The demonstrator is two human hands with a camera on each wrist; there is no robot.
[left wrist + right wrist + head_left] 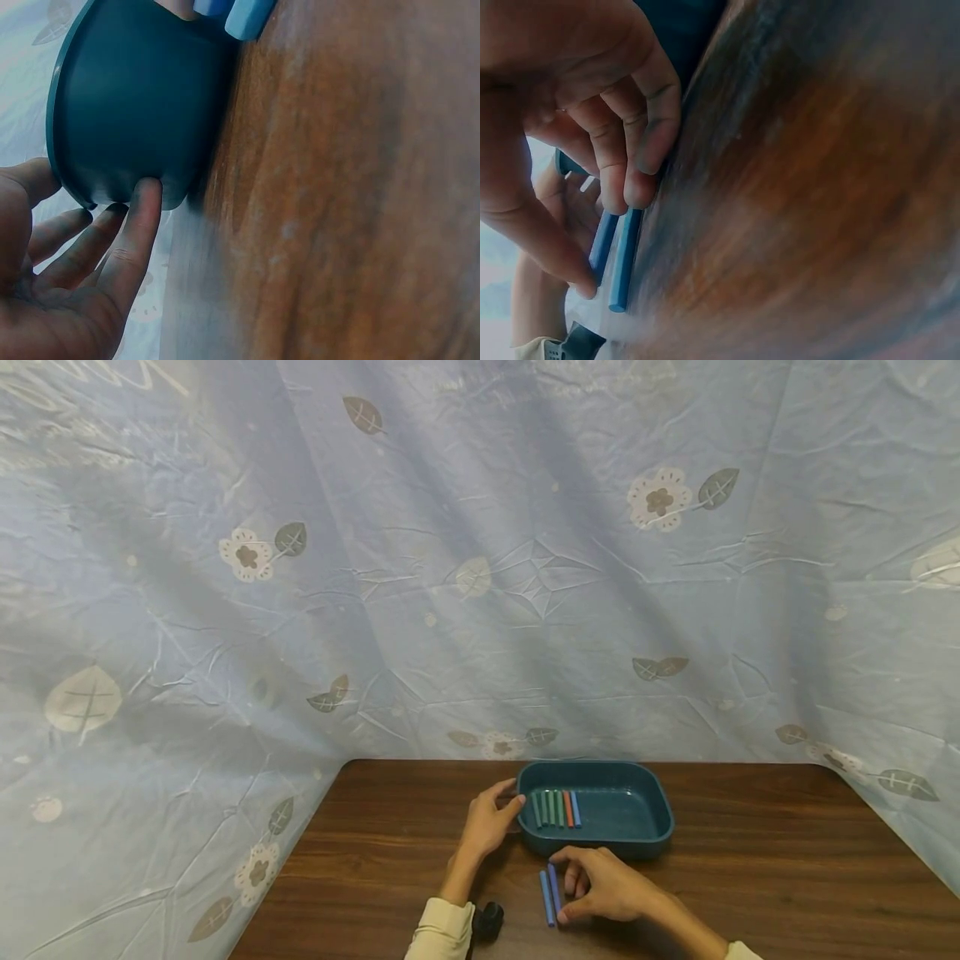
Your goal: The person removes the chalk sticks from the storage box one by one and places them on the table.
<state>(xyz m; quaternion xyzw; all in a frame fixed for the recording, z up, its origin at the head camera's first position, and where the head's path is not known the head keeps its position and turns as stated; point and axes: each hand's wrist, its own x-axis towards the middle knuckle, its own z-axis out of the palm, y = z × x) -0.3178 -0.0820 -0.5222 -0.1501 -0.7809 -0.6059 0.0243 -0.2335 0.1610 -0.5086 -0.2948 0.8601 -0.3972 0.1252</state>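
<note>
Table (750,860): dark brown wood-grain top, far corners rounded. Teal tray (618,814) stands upright near the far edge, roughly central. Blue stick (547,898) lies on the near side of the tray; violet stick (554,889) just beside it, surface contact unconfirmed.

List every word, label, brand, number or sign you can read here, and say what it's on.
No readable text.
Patterned cloth: pale looping strokes at top left, cut off by the picture's edge; I can't tell whether they are lettering.
Dark wrist device: any marks are too small and blurred to read.
Tray and colored sticks: no lettering visible.
</note>
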